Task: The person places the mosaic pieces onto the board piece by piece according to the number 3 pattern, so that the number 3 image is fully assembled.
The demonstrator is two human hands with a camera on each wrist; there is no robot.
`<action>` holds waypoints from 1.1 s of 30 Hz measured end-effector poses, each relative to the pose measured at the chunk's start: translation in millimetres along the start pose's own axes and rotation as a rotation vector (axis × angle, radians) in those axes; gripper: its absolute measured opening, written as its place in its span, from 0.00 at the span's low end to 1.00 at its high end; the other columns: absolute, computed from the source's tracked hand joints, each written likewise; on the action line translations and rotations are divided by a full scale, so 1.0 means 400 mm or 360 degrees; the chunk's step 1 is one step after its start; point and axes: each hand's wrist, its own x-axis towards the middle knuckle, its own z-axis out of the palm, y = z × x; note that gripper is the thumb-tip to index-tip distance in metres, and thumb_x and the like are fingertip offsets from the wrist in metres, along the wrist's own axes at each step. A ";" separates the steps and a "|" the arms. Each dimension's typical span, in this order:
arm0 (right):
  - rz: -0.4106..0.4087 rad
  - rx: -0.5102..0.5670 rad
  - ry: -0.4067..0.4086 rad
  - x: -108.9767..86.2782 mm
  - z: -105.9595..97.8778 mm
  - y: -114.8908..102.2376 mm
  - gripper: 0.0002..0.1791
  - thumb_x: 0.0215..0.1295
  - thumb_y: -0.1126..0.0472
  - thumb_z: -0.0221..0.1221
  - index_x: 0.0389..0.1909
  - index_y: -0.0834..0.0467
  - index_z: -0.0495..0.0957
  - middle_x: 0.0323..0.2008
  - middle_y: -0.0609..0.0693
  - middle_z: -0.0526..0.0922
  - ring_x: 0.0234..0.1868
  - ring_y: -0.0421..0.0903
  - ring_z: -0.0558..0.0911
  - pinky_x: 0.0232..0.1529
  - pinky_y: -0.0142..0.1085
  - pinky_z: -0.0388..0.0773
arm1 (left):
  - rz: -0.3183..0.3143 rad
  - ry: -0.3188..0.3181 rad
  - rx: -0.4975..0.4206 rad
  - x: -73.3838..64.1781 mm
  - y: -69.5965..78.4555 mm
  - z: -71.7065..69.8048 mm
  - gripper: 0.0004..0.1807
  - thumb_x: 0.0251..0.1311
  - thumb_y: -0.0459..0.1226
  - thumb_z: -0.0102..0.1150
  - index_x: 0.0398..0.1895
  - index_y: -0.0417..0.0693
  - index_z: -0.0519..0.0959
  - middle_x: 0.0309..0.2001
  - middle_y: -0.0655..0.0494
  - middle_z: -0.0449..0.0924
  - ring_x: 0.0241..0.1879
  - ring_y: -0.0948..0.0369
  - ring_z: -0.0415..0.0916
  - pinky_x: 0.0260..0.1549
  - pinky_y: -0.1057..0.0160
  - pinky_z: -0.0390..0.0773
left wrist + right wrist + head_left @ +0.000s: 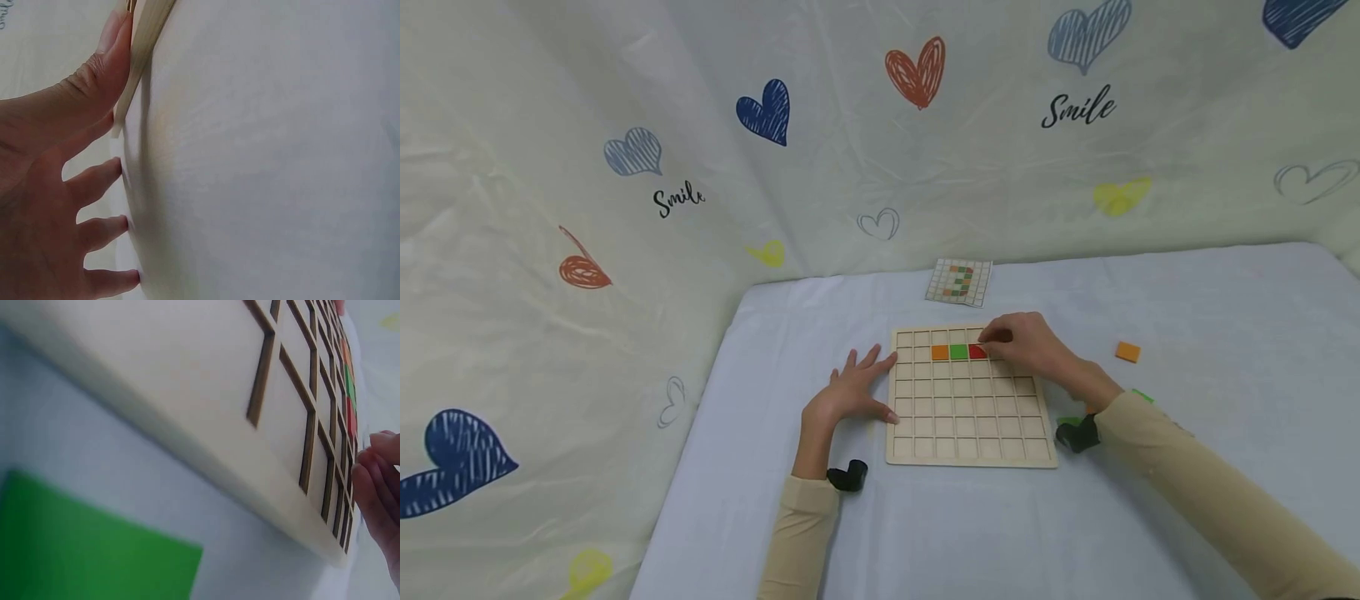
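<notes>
White cloth [970,533] covers the table; behind it we see a pale sheet [835,50] printed with hearts [916,73]. The gridded board [964,406] lies on the cloth, a patterned card [960,282] beyond. Orange [940,352], green [958,352] and red [975,352] tiles fill adjoining cells in its second row from the far side. Left hand [848,393]: spread, touching the left edge. Right hand [1030,343]: fingertips at the red tile; whether pinching, we cannot tell. Loose orange tile [1127,352] rightward.

This is a draped corner, like a small booth; which kind of building holds it cannot be told. Pale fabric [827,179] printed with coloured hearts [915,75] and the word "Smile" [1078,108] hangs behind and to the left of a bench [1240,333] covered in white cloth [970,533].
</notes>
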 end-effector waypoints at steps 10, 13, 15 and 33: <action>0.0034 -0.0016 -0.0017 -0.055 -0.042 0.029 0.06 0.66 0.67 0.67 0.41 0.61 0.88 0.37 0.52 0.90 0.37 0.47 0.84 0.42 0.42 0.82 | -0.0033 0.0002 -0.0014 -0.004 0.005 0.004 0.58 0.48 0.46 0.82 0.82 0.62 0.57 0.85 0.53 0.41 0.83 0.41 0.28 0.76 0.30 0.37; 0.0053 -0.0036 -0.0002 -0.071 -0.056 0.038 0.06 0.65 0.67 0.67 0.42 0.61 0.88 0.36 0.52 0.89 0.36 0.47 0.82 0.41 0.41 0.81 | -0.0038 0.0008 -0.0025 -0.006 0.006 0.003 0.58 0.47 0.45 0.82 0.82 0.62 0.58 0.85 0.53 0.41 0.83 0.41 0.28 0.76 0.30 0.37; 0.0065 -0.0050 0.0011 -0.081 -0.065 0.045 0.07 0.65 0.67 0.67 0.42 0.62 0.88 0.35 0.52 0.89 0.36 0.47 0.82 0.41 0.41 0.81 | -0.0038 0.0009 -0.0023 -0.006 0.004 0.004 0.59 0.47 0.46 0.82 0.82 0.62 0.58 0.85 0.53 0.41 0.83 0.41 0.28 0.76 0.30 0.37; 0.0147 -0.0102 0.0016 -0.185 -0.130 0.113 0.06 0.64 0.66 0.68 0.40 0.60 0.89 0.36 0.49 0.89 0.35 0.43 0.82 0.39 0.36 0.81 | -0.0034 0.0014 -0.0031 -0.006 0.010 0.005 0.59 0.47 0.45 0.82 0.82 0.63 0.58 0.85 0.54 0.41 0.83 0.42 0.27 0.76 0.29 0.37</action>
